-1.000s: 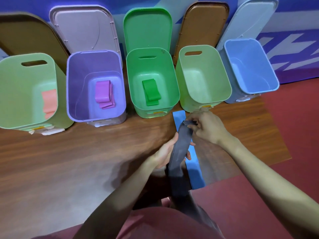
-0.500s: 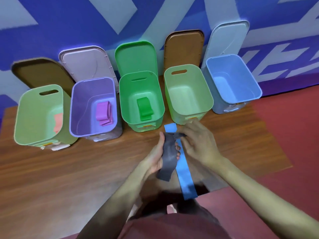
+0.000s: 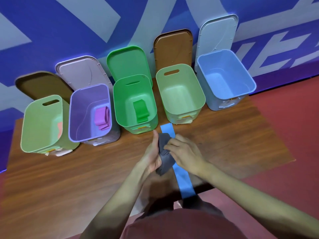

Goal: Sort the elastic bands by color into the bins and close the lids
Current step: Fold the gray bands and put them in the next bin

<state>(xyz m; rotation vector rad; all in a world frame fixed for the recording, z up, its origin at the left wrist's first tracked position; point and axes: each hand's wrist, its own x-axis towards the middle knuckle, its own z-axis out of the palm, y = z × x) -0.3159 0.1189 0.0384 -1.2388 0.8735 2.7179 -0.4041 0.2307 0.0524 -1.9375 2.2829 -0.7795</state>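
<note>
The bench [image 3: 69, 178] is wood-grain, smooth with a dull sheen. The five bins along the top of the frame, like the bright green bin [image 3: 120, 107], look like smooth matt plastic. The grey band [image 3: 164, 161] and blue band [image 3: 183, 180] look rubbery, matt and limp.

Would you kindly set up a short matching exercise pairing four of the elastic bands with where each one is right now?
Bands:
1. grey band
2. blue band
3. pink band
4. green band

Places:
A. in the purple bin
B. flat on the table
C. in the bright green bin
D. held in both hands

Pairs: 1-D, 2-B, 3-A, 4-C
</note>
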